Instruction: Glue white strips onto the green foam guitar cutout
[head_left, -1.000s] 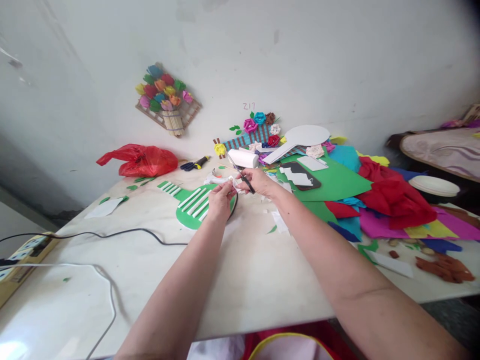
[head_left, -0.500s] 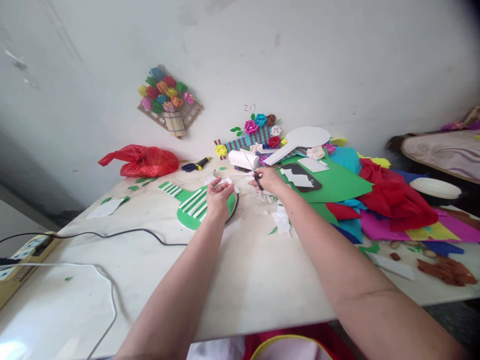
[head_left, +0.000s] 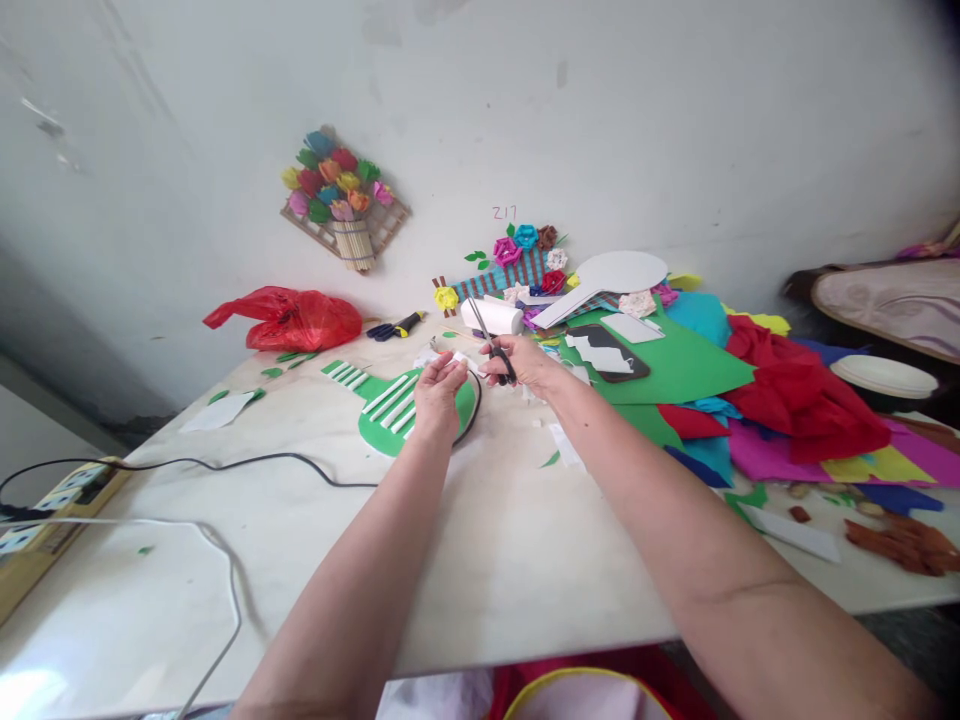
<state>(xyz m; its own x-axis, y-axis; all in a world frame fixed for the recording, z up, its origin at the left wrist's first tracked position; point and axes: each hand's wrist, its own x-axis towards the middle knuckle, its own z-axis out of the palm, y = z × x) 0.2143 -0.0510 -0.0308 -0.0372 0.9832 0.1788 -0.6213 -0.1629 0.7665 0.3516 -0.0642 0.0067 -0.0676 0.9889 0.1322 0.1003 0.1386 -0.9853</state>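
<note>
My left hand (head_left: 439, 388) pinches a small white paper piece (head_left: 457, 359) just above a green guitar-shaped cutout (head_left: 390, 405) with white strips glued on it. My right hand (head_left: 525, 362) grips black-handled scissors (head_left: 489, 341) whose blades point up and left, close to the white piece. Both hands meet over the far middle of the white table (head_left: 480, 540).
A red plastic bag (head_left: 289, 319) lies at the back left, a white roll (head_left: 492, 316) and paper flowers (head_left: 525, 250) behind the hands. Coloured paper sheets (head_left: 750, 390) pile at the right. Black and white cables (head_left: 225, 465) and a power strip (head_left: 45, 500) occupy the left.
My right hand with the scissors swung away to the right, then came back towards the left hand and the white piece.
</note>
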